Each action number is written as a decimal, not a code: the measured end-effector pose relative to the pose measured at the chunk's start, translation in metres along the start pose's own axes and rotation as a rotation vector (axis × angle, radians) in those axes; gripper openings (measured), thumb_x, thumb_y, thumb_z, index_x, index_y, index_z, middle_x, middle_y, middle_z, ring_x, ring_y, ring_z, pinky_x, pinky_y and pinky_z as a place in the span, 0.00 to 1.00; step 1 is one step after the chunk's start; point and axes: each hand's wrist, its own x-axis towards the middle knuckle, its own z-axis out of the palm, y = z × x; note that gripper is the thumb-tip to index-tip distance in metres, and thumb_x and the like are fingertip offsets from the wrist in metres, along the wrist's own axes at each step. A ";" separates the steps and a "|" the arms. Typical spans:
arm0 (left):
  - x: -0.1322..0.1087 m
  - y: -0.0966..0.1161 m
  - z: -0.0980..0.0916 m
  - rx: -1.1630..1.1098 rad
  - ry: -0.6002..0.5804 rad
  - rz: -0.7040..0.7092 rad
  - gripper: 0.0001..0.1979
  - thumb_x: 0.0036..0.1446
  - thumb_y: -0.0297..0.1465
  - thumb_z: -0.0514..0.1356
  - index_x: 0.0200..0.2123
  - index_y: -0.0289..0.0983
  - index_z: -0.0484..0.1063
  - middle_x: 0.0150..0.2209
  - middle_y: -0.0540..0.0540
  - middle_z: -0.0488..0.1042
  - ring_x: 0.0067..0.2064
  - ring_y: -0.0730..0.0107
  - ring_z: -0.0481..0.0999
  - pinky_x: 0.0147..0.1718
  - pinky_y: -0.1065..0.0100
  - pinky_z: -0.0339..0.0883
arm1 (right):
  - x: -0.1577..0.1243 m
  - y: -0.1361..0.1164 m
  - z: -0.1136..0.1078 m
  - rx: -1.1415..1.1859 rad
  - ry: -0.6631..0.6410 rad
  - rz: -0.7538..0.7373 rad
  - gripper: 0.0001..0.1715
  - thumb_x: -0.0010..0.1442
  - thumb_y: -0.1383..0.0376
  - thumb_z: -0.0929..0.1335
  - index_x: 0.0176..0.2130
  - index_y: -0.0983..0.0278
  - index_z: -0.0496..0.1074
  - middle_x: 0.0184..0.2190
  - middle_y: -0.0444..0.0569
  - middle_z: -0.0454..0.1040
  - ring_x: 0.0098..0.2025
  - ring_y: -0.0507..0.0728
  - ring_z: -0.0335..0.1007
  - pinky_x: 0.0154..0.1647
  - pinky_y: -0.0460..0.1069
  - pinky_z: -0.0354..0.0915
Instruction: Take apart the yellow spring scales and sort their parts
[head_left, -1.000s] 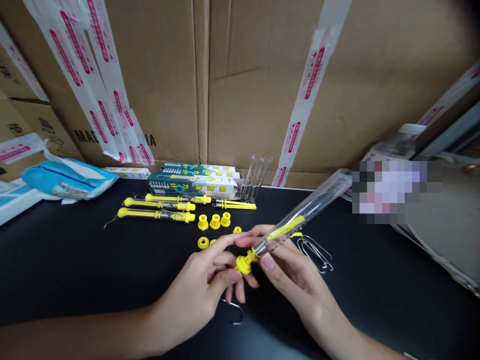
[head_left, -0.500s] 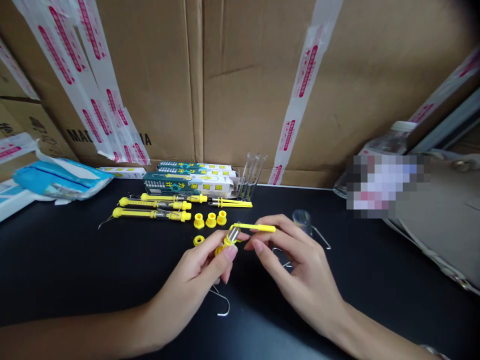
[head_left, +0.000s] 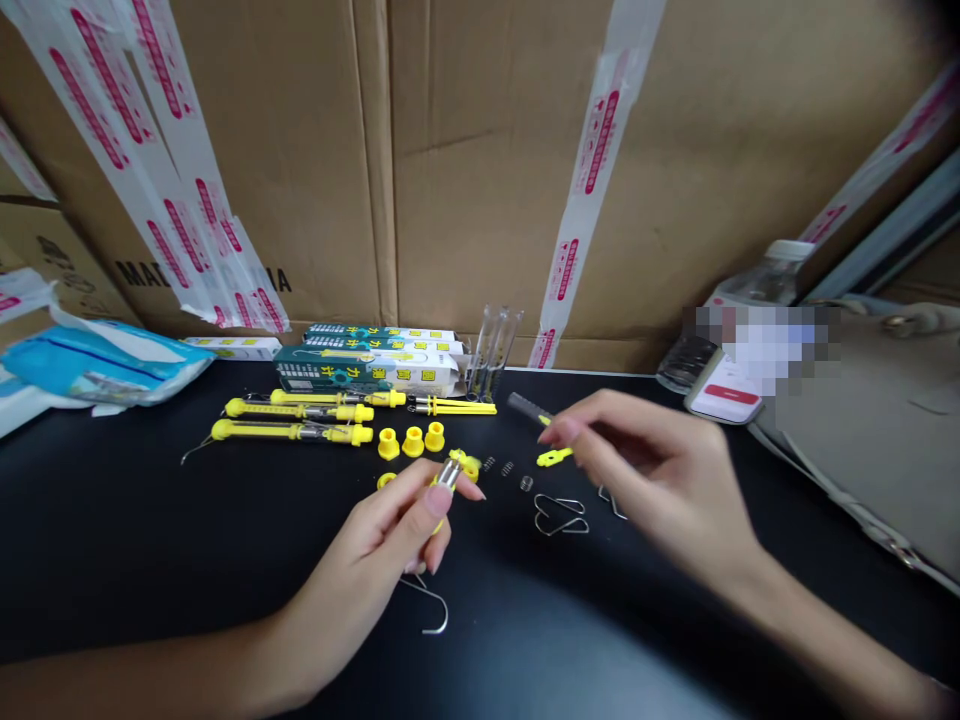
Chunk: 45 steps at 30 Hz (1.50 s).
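Note:
My left hand (head_left: 405,515) is closed around a partly built spring scale (head_left: 448,474), thumb over its metal cylinder. Its yellow upper end is blurred, and a wire hook (head_left: 435,610) shows below the hand. My right hand (head_left: 645,460) pinches a clear plastic tube (head_left: 528,406) that points up and left. Just under those fingertips is a yellow strip with a hole (head_left: 553,458); whether it is held or lying on the table I cannot tell. Small springs (head_left: 508,468) and bent wire hooks (head_left: 561,515) lie between the hands.
Yellow collars (head_left: 412,442) and assembled spring scales (head_left: 300,431) lie behind my left hand. Yellow strips (head_left: 465,407), upright clear tubes (head_left: 491,350) and printed boxes (head_left: 367,370) sit before the cardboard. At right are a bottle (head_left: 772,275), phone (head_left: 724,390) and bag (head_left: 862,450); a blue packet (head_left: 112,360) at left.
My right hand has moved right, away from the left hand, and now grips a clear tube. The left hand still holds the spring scale, whose long yellow strip no longer points right.

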 end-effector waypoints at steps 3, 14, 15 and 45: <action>-0.001 0.003 0.000 0.013 -0.005 0.001 0.19 0.70 0.45 0.49 0.43 0.39 0.71 0.24 0.54 0.60 0.27 0.73 0.57 0.28 0.68 0.52 | 0.017 0.021 -0.019 -0.147 0.000 0.102 0.15 0.63 0.55 0.67 0.32 0.60 0.79 0.31 0.48 0.81 0.30 0.58 0.75 0.30 0.51 0.68; -0.002 -0.001 -0.001 0.027 0.006 -0.033 0.23 0.68 0.48 0.50 0.53 0.39 0.69 0.24 0.55 0.60 0.26 0.72 0.56 0.27 0.67 0.51 | 0.035 0.093 -0.032 -0.384 -0.298 0.173 0.16 0.60 0.51 0.70 0.37 0.58 0.83 0.32 0.48 0.83 0.32 0.59 0.77 0.33 0.51 0.67; -0.002 -0.001 -0.001 0.026 0.005 -0.035 0.23 0.68 0.48 0.50 0.54 0.39 0.69 0.24 0.55 0.60 0.26 0.72 0.56 0.27 0.67 0.51 | 0.035 0.094 -0.032 -0.390 -0.303 0.176 0.15 0.60 0.52 0.70 0.37 0.58 0.83 0.31 0.47 0.83 0.31 0.58 0.77 0.32 0.51 0.67; -0.004 -0.002 0.000 -0.101 0.001 -0.097 0.21 0.67 0.48 0.53 0.55 0.40 0.66 0.25 0.56 0.60 0.24 0.77 0.52 0.22 0.71 0.47 | 0.039 0.078 -0.023 0.078 0.179 0.243 0.41 0.46 0.50 0.79 0.53 0.64 0.68 0.39 0.56 0.82 0.41 0.63 0.80 0.44 0.57 0.74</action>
